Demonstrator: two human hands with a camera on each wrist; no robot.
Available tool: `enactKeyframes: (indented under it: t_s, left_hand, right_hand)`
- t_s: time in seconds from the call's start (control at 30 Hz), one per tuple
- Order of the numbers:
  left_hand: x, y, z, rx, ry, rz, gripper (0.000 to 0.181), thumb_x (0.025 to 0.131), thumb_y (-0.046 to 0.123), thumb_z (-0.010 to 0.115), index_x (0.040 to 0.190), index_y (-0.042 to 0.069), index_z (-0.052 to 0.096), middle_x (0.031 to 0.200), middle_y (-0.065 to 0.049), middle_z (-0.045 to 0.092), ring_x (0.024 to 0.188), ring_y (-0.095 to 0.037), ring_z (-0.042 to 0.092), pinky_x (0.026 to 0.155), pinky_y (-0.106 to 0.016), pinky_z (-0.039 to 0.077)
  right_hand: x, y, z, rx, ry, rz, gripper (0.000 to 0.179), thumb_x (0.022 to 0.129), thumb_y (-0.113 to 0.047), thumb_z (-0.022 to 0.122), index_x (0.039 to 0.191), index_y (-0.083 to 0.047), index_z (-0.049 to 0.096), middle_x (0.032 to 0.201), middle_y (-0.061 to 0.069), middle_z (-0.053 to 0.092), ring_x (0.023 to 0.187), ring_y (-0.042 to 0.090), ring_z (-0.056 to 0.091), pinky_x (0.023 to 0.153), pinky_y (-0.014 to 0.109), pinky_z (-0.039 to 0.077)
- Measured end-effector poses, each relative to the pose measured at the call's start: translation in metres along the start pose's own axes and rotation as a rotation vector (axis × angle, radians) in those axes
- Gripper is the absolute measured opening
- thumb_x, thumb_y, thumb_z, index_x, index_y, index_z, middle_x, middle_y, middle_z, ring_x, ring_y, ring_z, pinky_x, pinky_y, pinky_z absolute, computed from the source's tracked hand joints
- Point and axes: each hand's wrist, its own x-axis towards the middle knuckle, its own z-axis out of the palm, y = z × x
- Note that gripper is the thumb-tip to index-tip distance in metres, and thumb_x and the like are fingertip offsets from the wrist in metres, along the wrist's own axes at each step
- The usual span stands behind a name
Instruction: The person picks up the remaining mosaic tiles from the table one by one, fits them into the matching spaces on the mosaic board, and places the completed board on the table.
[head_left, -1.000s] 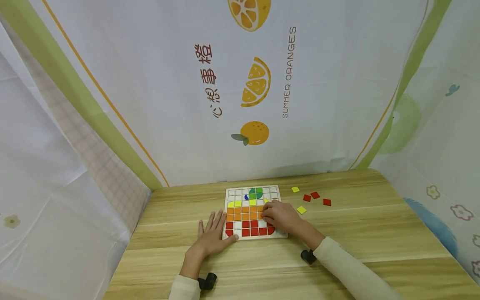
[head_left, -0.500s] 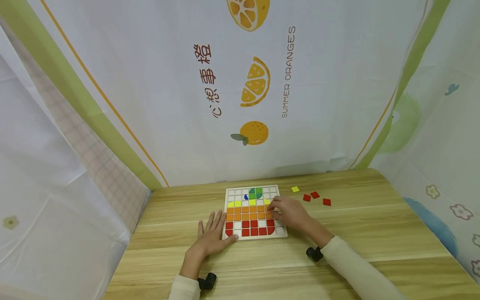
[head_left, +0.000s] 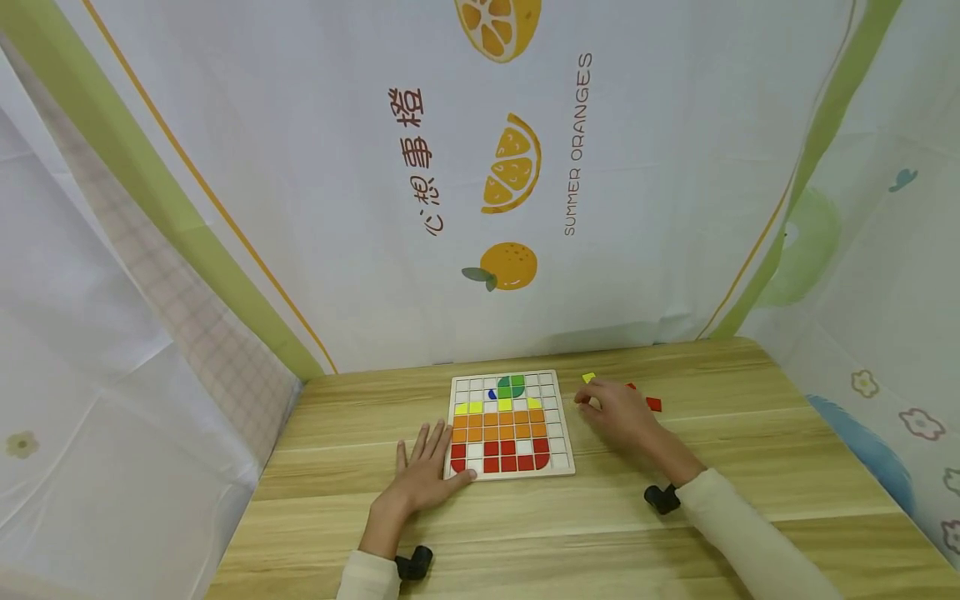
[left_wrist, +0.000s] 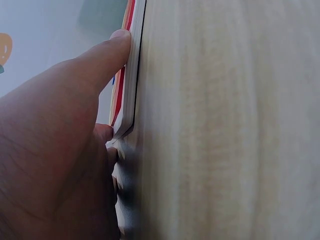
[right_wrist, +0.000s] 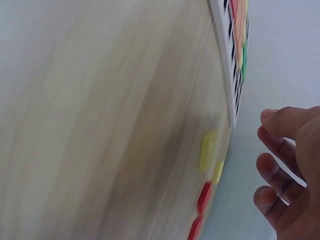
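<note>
A white grid board (head_left: 561, 454) lies on the wooden table, partly filled with red, orange, yellow and green tiles. My left hand (head_left: 427, 450) lies flat on the table, its thumb (left_wrist: 112, 47) pressed against the board's near left edge (left_wrist: 131, 95). My right hand (head_left: 592, 404) hovers just right of the board, fingers (right_wrist: 280, 167) loosely curled and holding nothing. It is over the loose tiles: a yellow tile (head_left: 588, 377) beyond it, a red tile (head_left: 654, 404) to its right. The right wrist view shows yellow tiles (right_wrist: 207, 150) and a red one (right_wrist: 202, 197) on the table below the hand.
The wooden table (head_left: 750, 450) is enclosed by printed white cloth walls (head_left: 300, 208) at the back and both sides. Another red tile (head_left: 631, 386) peeks out behind my right hand. The board's right edge (right_wrist: 227, 65) lies close to the loose tiles.
My right hand has left the board's right side and moved right, over the loose tiles. The left hand and the board have not moved.
</note>
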Motion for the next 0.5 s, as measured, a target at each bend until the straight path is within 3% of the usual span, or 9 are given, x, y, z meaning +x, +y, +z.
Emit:
enactKeyframes:
  t_s: [0.1,0.3,0.5]
  left_hand:
    - [0.001,-0.001,0.001,-0.007,0.006,-0.002,0.104,0.096,0.075,0.058,0.173,0.018,0.017,0.181,-0.003,0.007,0.169,-0.033,-0.002,0.128,-0.071,-0.012]
    - [0.001,-0.002,0.001,-0.007,0.012,0.001,0.104,0.095,0.076,0.058,0.173,0.019,0.017,0.181,-0.002,0.007,0.169,-0.032,-0.002,0.128,-0.071,-0.012]
    - [0.0,-0.001,0.0,-0.008,0.01,0.0,0.104,0.096,0.076,0.058,0.173,0.019,0.017,0.181,-0.002,0.007,0.169,-0.032,-0.002,0.128,-0.071,-0.012]
  right_hand:
    - [-0.003,0.013,-0.004,0.002,-0.004,0.021,0.007,0.095,-0.014,0.081,0.102,-0.014,0.08,0.102,-0.001,0.075,0.081,0.015,0.068,0.067,0.032,0.056]
    - [-0.009,0.035,-0.011,-0.017,-0.023,0.108,0.017,0.097,-0.014,0.076,0.113,-0.013,0.08,0.122,0.01,0.077,0.105,0.033,0.075,0.079,0.049,0.063]
    - [-0.013,0.051,-0.011,-0.032,-0.04,0.132,0.017,0.097,-0.012,0.074,0.113,-0.012,0.08,0.118,0.009,0.075,0.101,0.032,0.074,0.076,0.048,0.062]
